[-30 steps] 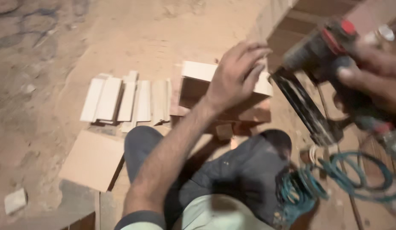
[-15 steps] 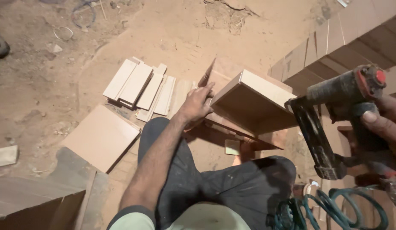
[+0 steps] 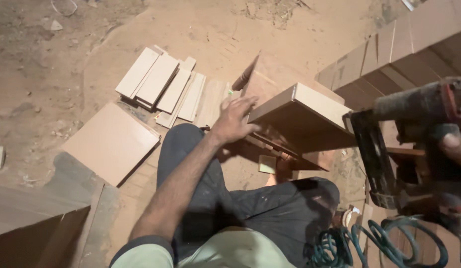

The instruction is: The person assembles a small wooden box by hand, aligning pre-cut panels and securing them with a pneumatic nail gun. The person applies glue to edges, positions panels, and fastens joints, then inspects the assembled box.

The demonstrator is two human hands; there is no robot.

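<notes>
Nearest, the right hand (image 3: 456, 149) grips a nail gun (image 3: 409, 144) beside the knee, while farther out the left hand (image 3: 235, 119) lies spread against the wooden box (image 3: 310, 119) tilted on the floor (image 3: 66, 99), its long axis running rightward toward the gun.

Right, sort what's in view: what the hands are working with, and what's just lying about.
In hand:
- wooden box, steadied by the left hand
- nail gun, gripped by the right hand
- green hose, coiled below the gun

Lying about:
- stack of strips on the dirt floor
- square board
- small block by the knee
</notes>
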